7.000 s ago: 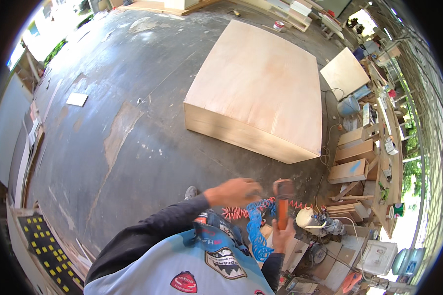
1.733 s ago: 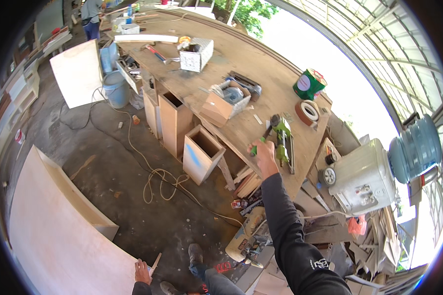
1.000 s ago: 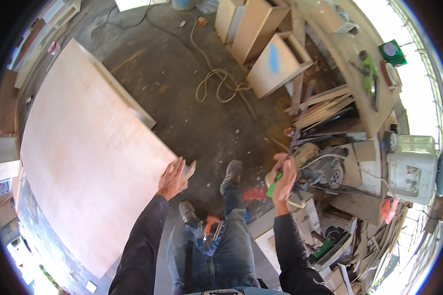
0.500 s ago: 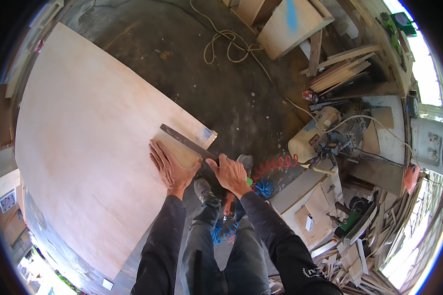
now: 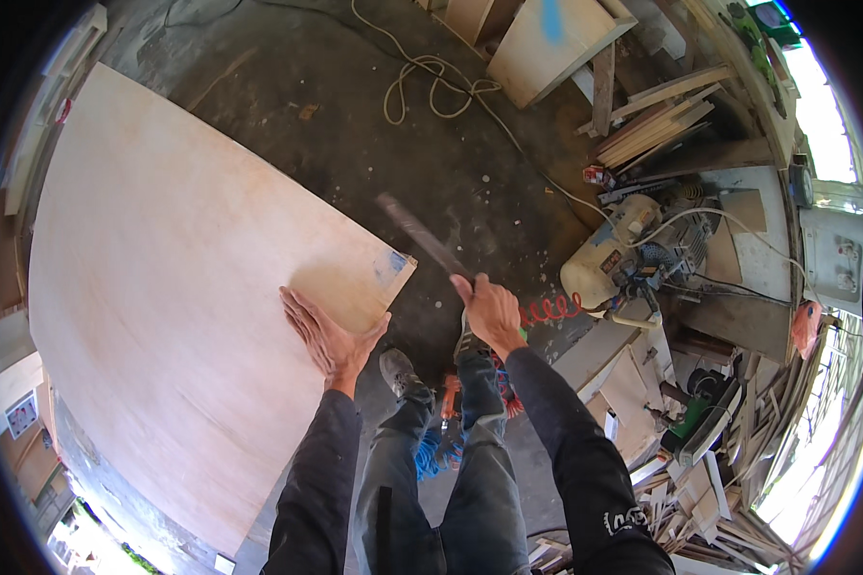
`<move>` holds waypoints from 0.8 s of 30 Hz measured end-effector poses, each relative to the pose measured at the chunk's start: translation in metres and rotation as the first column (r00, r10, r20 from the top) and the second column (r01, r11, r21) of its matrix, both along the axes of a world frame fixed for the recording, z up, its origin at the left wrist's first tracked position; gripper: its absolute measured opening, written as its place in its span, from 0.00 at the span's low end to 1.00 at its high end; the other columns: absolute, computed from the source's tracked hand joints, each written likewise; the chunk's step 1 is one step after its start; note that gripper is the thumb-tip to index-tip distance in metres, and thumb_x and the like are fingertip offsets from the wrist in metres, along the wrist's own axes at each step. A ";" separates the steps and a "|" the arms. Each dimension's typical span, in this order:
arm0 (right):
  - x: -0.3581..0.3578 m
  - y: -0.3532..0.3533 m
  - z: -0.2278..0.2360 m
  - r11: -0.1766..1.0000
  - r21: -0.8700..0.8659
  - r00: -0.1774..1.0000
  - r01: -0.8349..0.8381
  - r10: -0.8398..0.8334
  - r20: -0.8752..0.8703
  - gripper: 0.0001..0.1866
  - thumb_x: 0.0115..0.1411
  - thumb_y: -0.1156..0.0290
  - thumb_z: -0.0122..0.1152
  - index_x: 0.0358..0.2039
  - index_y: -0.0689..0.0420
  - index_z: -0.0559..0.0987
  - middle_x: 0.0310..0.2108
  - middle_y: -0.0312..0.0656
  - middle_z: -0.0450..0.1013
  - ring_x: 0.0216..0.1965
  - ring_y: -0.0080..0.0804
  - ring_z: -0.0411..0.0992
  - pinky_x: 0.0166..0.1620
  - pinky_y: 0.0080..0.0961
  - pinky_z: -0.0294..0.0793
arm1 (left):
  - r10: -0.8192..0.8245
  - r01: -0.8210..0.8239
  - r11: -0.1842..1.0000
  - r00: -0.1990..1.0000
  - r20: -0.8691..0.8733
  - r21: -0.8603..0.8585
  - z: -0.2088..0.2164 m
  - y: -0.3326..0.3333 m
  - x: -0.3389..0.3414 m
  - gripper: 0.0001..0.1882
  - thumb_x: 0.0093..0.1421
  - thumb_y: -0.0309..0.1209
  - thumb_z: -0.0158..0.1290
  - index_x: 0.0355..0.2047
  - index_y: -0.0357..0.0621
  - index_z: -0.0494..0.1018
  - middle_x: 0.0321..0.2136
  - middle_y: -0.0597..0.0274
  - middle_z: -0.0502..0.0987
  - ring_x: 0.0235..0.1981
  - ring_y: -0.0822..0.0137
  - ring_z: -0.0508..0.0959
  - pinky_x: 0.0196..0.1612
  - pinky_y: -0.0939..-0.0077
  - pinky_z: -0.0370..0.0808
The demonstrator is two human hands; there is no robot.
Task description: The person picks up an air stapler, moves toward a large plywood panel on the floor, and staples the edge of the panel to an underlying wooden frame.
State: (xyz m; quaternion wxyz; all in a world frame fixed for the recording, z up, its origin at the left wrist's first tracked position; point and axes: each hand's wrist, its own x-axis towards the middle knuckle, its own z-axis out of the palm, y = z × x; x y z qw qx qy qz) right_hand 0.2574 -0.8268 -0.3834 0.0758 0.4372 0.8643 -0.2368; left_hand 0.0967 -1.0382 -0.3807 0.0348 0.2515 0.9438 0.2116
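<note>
A large pale wooden panel [image 5: 182, 230] fills the left side, its right corner bearing a blue smudge. My left hand [image 5: 328, 335] lies on the panel near that corner, fingers stretched out and thumb toward the edge. In my right hand [image 5: 493, 311] is a long, flat, dark file [image 5: 417, 232], gripped by its near end. The file is slightly blurred and points up and to the left, over the floor and apart from the panel's edge.
An air compressor [image 5: 599, 259] stands on the right, a red coiled hose [image 5: 551, 308] running from it. An orange-handled tool [image 5: 449, 398] and blue hose [image 5: 433, 458] are by my legs. Wood scraps [image 5: 710, 517] pile up at lower right; a cable [image 5: 518, 139] crosses the floor.
My right hand has moved right and slightly up, taking the file off the panel's edge out over the floor. My left hand remains on the panel.
</note>
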 end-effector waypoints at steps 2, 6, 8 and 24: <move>0.013 -0.005 0.000 0.996 0.009 0.996 0.094 -0.094 -0.010 0.31 0.70 0.41 0.45 0.29 0.61 0.73 0.22 0.58 0.76 0.28 0.63 0.76 0.32 0.56 0.73 | -0.021 0.022 1.000 0.999 -0.046 0.006 -0.001 -0.004 -0.005 0.77 0.38 0.67 0.68 0.74 0.37 0.35 0.72 0.30 0.39 0.74 0.37 0.40 0.73 0.43 0.40; 0.042 -0.020 0.017 0.976 -0.023 0.969 0.217 -0.218 -0.117 0.29 0.71 0.44 0.45 0.30 0.61 0.74 0.25 0.60 0.76 0.31 0.65 0.76 0.35 0.56 0.72 | -0.135 0.132 0.975 0.991 -0.001 -0.176 0.016 0.007 -0.005 0.68 0.45 0.68 0.63 0.75 0.49 0.42 0.72 0.29 0.38 0.73 0.34 0.38 0.72 0.37 0.37; 0.063 -0.029 0.025 0.959 -0.065 0.944 0.275 -0.282 -0.170 0.27 0.70 0.46 0.49 0.33 0.61 0.75 0.29 0.60 0.77 0.34 0.65 0.76 0.37 0.54 0.73 | -0.174 0.178 0.958 0.984 0.039 -0.226 0.015 0.005 -0.001 0.62 0.48 0.67 0.61 0.75 0.53 0.46 0.72 0.29 0.38 0.73 0.33 0.37 0.72 0.35 0.37; 0.110 0.340 0.247 0.665 0.717 0.941 0.209 0.062 -0.332 0.15 0.68 0.67 0.56 0.49 0.64 0.73 0.38 0.59 0.70 0.37 0.63 0.72 0.38 0.51 0.72 | -0.718 0.735 0.652 0.678 0.157 -0.187 0.026 0.101 -0.051 0.22 0.48 0.39 0.65 0.40 0.40 0.75 0.44 0.49 0.72 0.59 0.52 0.67 0.70 0.32 0.48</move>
